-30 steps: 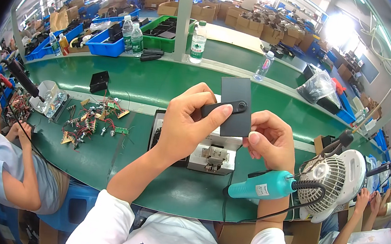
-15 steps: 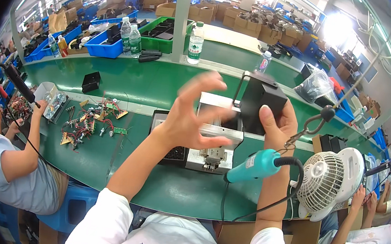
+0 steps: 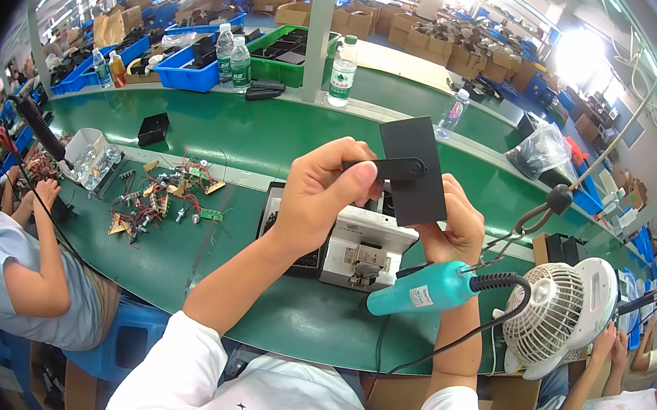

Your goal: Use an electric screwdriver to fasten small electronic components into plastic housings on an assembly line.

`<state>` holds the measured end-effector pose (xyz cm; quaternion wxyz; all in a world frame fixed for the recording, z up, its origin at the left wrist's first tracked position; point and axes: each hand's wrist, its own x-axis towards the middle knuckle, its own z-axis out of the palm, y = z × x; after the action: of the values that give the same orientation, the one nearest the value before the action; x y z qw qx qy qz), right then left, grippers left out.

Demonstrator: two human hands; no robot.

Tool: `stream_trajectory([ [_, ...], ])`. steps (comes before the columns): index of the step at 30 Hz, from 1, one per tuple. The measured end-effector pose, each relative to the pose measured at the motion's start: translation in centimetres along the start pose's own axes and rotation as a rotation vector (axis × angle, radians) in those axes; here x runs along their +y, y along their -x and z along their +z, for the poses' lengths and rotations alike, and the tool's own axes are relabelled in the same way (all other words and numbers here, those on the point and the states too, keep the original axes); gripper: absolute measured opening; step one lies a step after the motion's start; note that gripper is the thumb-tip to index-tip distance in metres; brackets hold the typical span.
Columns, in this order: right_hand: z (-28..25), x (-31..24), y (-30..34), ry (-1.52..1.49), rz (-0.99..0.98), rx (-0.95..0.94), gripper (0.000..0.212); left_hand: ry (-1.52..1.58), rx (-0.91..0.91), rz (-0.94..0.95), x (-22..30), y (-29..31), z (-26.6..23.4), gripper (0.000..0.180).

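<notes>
In front of me, above the bench, my right hand (image 3: 455, 229) grips a black rectangular box (image 3: 421, 201) by its lower right side. The box is tilted, with one flat face toward me. My left hand (image 3: 315, 191) pinches the end of the flat black bracket (image 3: 397, 169) between thumb and fingers; its rounded end lies against the box. Below the hands stands a white metal fixture (image 3: 363, 241) with a small metal clamp on its front. A teal electric screwdriver (image 3: 424, 290) hangs by a hook in front of my right forearm. Beside the fixture, a black tray of small dark parts is partly hidden.
Wired circuit boards (image 3: 163, 201) lie piled on the green bench (image 3: 252, 310) to the left. A white fan (image 3: 547, 311) stands at right. Bottles, including one (image 3: 343, 73), and blue and green bins line the far ledge. Co-workers sit on both sides.
My left hand, spread and empty before, has closed on the bracket. The box has turned in my right hand and come slightly lower, showing a flat face. The screwdriver has swung slightly.
</notes>
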<state>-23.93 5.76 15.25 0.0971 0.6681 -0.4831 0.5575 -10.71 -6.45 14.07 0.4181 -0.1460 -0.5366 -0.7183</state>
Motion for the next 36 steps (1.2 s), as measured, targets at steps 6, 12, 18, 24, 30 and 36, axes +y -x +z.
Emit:
stream_trajectory([
  [6, -0.2, -0.4, 0.5, 0.067, -0.051, -0.052, 0.02, -0.165, 0.037, -0.071, 1.1, 0.7, 1.4, 0.007],
  [12, 0.4, -0.4, 5.0, -0.29, 0.198, 0.153, 0.031, -0.292, 0.122, -0.191, 3.9, 5.1, 0.2, 0.004],
  [18, 0.1, -3.1, 9.5, -0.839, 0.722, 0.31, 0.073, -0.358, -0.164, -0.115, 4.0, 14.8, -3.4, 0.01],
  [24, 3.4, -1.8, 6.1, -0.707, 0.569, 0.303, 0.09, -0.553, 0.115, -0.333, -3.1, 17.9, -1.9, 0.011],
  [30, 5.5, -1.4, 5.2, -0.511, 0.499, 0.341, 0.092, -0.481, 0.307, -0.486, -3.6, 18.7, -2.1, 0.012],
  [36, 6.0, -0.6, 5.7, -0.492, 0.553, 0.339, 0.091, -0.471, 0.308, -0.491, -3.9, 19.1, -2.4, 0.013],
])
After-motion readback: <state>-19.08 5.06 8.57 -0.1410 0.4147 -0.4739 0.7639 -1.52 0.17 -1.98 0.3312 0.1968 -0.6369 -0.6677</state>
